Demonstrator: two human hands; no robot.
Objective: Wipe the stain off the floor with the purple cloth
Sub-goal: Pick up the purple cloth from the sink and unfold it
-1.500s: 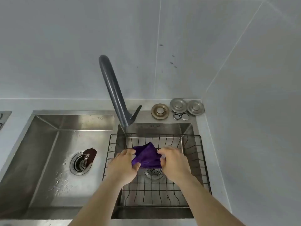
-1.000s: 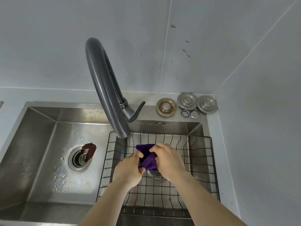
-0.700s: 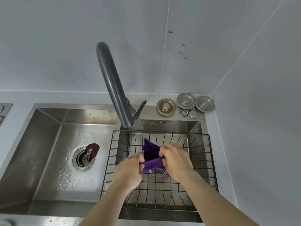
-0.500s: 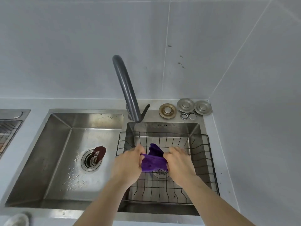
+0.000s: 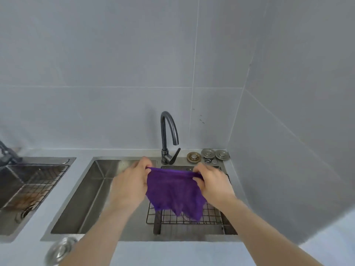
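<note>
The purple cloth hangs spread out between my two hands above the steel sink. My left hand pinches its upper left corner and my right hand pinches its upper right corner. The top edge is pulled taut; the lower edge dangles over the black wire basket in the right basin. The floor and the stain are out of view.
A dark curved faucet stands behind the sink. Metal drain covers lie on the counter at the back right corner. A second sink with a wire rack is at the left. A round metal strainer lies on the near counter.
The cloth was bunched between my hands low over the basket; now it is lifted and stretched open. My head has pulled back, so more wall and counter show.
</note>
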